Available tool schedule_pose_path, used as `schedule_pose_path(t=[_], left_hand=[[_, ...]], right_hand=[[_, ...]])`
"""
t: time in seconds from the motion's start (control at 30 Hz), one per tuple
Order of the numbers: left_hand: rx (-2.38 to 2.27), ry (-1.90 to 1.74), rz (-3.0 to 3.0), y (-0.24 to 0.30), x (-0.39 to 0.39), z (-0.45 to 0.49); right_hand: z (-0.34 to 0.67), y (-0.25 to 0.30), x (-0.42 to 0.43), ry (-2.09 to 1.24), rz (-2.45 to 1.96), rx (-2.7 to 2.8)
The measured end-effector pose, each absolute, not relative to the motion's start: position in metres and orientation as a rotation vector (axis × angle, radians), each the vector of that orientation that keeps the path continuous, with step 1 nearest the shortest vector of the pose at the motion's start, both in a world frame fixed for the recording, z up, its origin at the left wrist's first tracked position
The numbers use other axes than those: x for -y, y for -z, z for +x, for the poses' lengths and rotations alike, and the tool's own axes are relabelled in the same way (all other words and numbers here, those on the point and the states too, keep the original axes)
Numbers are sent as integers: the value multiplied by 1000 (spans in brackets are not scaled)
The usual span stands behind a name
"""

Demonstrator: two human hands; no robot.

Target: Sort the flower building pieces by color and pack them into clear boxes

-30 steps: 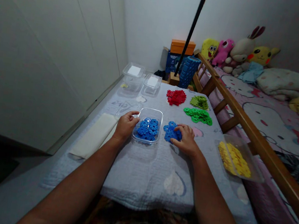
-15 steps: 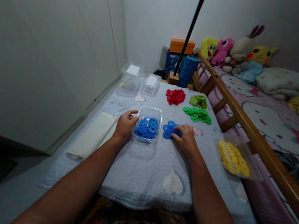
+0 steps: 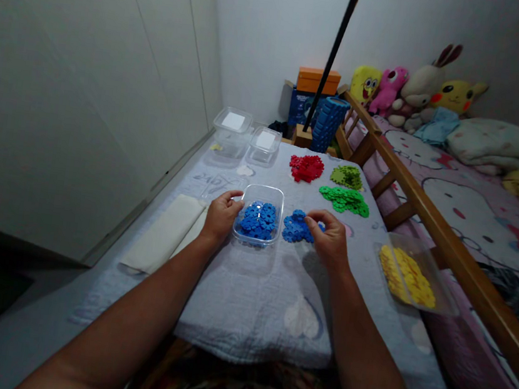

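Thumb and fingers of my left hand (image 3: 223, 217) are closed on the left side of a clear plastic container (image 3: 254, 241). Inside it lies a heap of blue flower-shaped discs (image 3: 259, 221). To its right, a smaller pile of blue discs (image 3: 295, 228) rests on the cloth. My right hand (image 3: 330, 236) is over the right part of this pile, hiding some of it. Its thumb and index finger are pinched at the edge of a blue disc (image 3: 298, 214).
Behind are piles of red discs (image 3: 307, 168), olive-green discs (image 3: 347, 176) and green discs (image 3: 344, 200). A clear container of yellow discs (image 3: 407, 277) lies right, by the wooden bed rail (image 3: 401, 213). Folded cream cloth (image 3: 164, 233) lies left; lidded clear boxes (image 3: 233, 122) stand behind.
My right hand has risen slightly and shifted right from the blue pile, its thumb and index finger drawn together. My left hand stays at the container.
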State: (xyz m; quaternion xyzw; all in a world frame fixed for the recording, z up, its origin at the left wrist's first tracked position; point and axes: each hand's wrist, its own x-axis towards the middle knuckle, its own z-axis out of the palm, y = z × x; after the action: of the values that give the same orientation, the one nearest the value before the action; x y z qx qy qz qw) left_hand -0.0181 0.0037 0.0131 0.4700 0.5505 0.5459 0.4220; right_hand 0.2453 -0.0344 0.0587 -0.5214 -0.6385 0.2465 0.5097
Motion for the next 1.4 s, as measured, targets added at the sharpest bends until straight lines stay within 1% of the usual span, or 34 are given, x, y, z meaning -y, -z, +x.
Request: schedule_pose_path(t=[0.07,0.23,0.37,0.57,0.73,0.87,0.97,1.13,1.27,1.4], left_hand=[[-1377,-1369,1179,-13,-4,-17],[-1370,-1381,1161,-14,-4,-17],[-1348,-1377,1165,-14,-3,-17],[-1352,-1363,1160,-18,-1,-16],[-1333,-1365,1138,-18,-1,-16],[-1372,-1376,1161,-16,-2,-16],[-1373,-1368,1168,-16,-2,-17],[-1374,-1360,1161,-18,-2,-17],[-1383,-1353,1167,-19,-1,-17],[-1373,-1357,1155,-21,0,-17]], right_hand=[[233,-66,37,-571,-1226,1591],[199,-79,36,-485,-1231,1920],[178,-72,31,-444,-1332,2066],[167,-53,26,-427,-1360,2126],[176,-50,25,-371,-1372,2014],[204,-57,17,-318,-1404,1885],[231,-59,10,-285,-1507,1850],[252,-42,13,-226,-1689,2010],[247,-26,21,-117,-1679,2157],[242,-21,23,-72,-1671,2209]])
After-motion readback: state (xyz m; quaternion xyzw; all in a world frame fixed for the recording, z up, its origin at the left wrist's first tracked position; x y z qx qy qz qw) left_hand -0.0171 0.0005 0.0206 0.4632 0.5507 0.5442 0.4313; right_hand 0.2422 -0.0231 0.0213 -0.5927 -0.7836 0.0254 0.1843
